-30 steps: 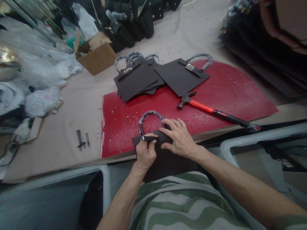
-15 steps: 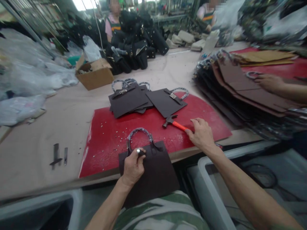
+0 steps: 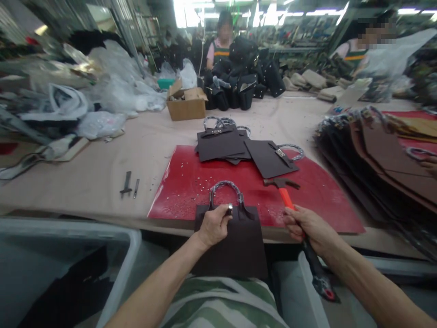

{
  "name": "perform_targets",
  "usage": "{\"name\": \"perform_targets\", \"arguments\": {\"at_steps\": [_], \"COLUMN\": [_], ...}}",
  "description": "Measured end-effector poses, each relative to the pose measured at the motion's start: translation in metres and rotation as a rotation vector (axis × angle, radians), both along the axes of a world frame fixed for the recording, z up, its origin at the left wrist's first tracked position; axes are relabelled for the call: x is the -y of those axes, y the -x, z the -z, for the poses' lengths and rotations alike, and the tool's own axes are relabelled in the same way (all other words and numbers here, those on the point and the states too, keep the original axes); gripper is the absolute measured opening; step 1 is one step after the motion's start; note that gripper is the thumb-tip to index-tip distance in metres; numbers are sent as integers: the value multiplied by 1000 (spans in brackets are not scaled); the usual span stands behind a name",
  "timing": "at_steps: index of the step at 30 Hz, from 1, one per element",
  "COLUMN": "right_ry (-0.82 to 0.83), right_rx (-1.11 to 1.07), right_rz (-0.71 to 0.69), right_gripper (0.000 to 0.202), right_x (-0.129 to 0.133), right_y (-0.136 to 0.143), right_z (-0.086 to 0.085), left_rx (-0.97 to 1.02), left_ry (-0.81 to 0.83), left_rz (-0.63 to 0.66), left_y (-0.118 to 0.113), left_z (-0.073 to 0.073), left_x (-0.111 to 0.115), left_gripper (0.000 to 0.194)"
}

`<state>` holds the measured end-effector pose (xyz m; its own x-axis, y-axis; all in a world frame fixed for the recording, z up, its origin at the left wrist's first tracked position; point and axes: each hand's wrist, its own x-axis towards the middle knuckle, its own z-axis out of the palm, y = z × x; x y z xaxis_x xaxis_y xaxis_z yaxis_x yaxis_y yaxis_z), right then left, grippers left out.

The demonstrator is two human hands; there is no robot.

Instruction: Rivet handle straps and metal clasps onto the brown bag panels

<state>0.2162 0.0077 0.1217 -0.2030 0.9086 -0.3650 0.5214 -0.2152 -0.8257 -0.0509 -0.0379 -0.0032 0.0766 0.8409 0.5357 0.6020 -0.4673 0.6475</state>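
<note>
A dark brown bag panel (image 3: 239,248) with a wrapped, arched handle (image 3: 226,185) lies at the table's front edge, partly over my lap. My left hand (image 3: 215,224) is closed over its upper part, pinching a small metal tool (image 3: 230,209) upright between thumb and fingers. To the right, my right hand (image 3: 307,224) is wrapped round the orange-and-black grip of a claw hammer (image 3: 286,197), whose head is raised above the red mat (image 3: 314,196). Small pale bits are scattered on the mat left of the handle.
More brown panels (image 3: 221,145) lie behind the mat. Two metal tools (image 3: 126,184) rest at left, a cardboard box (image 3: 186,109) farther back. Stacked panels (image 3: 382,155) and another person's hand (image 3: 429,165) are at right. Grey bins (image 3: 134,246) stand below the table edge.
My right hand has closed round the hammer and lifted it off the mat. My left hand still holds the small tool on the panel. The camera view has turned left.
</note>
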Motion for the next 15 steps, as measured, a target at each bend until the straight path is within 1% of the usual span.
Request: {"name": "perform_targets", "arguments": {"at_steps": [1, 2, 3, 4, 5, 6, 7, 9, 10, 11, 12, 13, 14, 15], "right_ry": [-64, -167, -309, -462, -599, -696, -745, -741, -740, -762, -814, -883, -940, -970], "right_rx": [-45, -63, -35, 27, 120, 219, 314, 454, 484, 491, 477, 453, 426, 411], "right_rz": [37, 72, 91, 80, 30, -49, -152, -369, -421, -410, -334, -209, -98, -41], "right_gripper": [36, 40, 41, 40, 38, 36, 35, 32, 32, 32, 32, 33, 34, 37], "right_x": [9, 17, 25, 30, 34, 36, 36, 34, 34, 35, 38, 43, 49, 54], "right_y": [4, 9, 14, 18, 23, 28, 32, 36, 35, 33, 30, 26, 24, 23], "right_z": [-10, -20, -28, -34, -38, -41, -44, -51, -57, -63, -69, -74, -75, -72], "left_rx": [-1, -3, -6, -9, -12, -17, -22, -33, -37, -36, -31, -24, -19, -6], "left_ry": [-5, -10, -14, -17, -19, -22, -28, -39, -43, -47, -49, -53, -58, -63], "left_rz": [2, 3, 2, 0, -1, 0, 0, 1, 3, 5, 7, 13, 28, 33], "left_y": [0, -1, 0, 0, 1, 3, 4, 5, 3, 1, -3, -7, -10, -11], "left_z": [0, 1, 0, 0, 0, -1, -1, 0, 0, 1, 1, 0, -2, -7], "left_x": [0, 0, 0, 0, 0, 0, 0, 0, 0, 0, -1, -1, -1, 0], "left_gripper": [17, 16, 16, 16, 16, 16, 15, 14, 14, 14, 14, 15, 15, 14]}}
